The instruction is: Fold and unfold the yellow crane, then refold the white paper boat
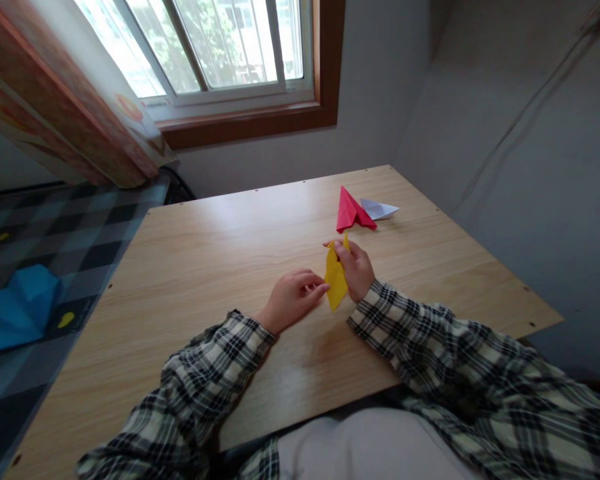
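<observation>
A piece of folded yellow paper (336, 279) is held up just above the wooden table. My right hand (359, 268) grips its upper right part, with the thumb in front and the fingers behind. On its left edge, my left hand (295, 299) pinches the paper between thumb and fingertips. The yellow paper has pointed tips at the top and bottom; its exact figure is hard to make out. Beyond my hands lie a red folded paper plane (353, 211) and, touching or close beside it, a white folded paper boat (379, 209).
The wooden table (205, 267) has its far edge near the wall under a window (220, 47). To the left, a checkered surface (105, 230) holds a large blue paper piece (20, 307). A curtain (75, 100) hangs at the upper left.
</observation>
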Demonstrator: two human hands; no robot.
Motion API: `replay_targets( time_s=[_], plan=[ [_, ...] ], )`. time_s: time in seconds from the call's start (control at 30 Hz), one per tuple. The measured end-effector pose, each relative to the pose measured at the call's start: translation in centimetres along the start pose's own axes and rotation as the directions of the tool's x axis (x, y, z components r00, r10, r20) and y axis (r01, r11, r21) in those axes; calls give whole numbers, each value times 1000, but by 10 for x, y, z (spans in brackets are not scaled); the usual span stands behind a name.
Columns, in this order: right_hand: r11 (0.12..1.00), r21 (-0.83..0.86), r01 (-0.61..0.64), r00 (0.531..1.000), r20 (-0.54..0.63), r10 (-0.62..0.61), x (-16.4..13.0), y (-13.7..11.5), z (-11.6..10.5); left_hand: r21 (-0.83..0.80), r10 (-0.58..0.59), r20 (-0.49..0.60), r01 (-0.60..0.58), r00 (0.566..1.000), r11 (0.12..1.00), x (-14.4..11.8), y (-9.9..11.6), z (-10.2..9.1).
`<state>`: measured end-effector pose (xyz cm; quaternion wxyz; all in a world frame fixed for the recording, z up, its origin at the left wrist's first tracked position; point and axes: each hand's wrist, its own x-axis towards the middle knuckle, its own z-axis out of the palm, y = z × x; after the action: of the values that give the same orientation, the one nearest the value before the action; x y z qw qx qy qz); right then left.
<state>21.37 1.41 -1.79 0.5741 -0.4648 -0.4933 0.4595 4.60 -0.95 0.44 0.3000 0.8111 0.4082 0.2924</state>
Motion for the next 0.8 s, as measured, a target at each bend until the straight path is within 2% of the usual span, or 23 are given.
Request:
replay_targets(
  time_s=[0.13,0.23,0.33,0.43,0.5,0.6,0.7,0.8],
  plan=[
    [1000,-2,-13,997,75,13,-3,-8,-1,-122,-98,-81,88,992,989,2,-2,2],
    [994,112,-16,978,207,-7,-4,-8,1,-334,-205,-114,157,972,929,4,-5,2],
    [967,248,-64,938,346,-27,-2,-4,3,-622,-272,-133,134,953,772,6,-8,1],
    [963,247,-107,914,406,-2,2,0,4,-778,-348,-77,162,934,607,7,-10,0],
    [973,202,-115,907,421,20,4,1,3,-816,-387,-35,197,921,543,6,-10,-1],
    [983,151,-103,902,432,28,6,2,1,-842,-402,-6,212,916,495,6,-11,-3],
    [987,134,-87,895,446,19,6,2,-1,-849,-394,-25,188,919,493,6,-16,-3],
    [982,146,-120,891,451,42,7,1,-3,-833,-401,-76,163,913,528,7,-24,-4]
  ],
)
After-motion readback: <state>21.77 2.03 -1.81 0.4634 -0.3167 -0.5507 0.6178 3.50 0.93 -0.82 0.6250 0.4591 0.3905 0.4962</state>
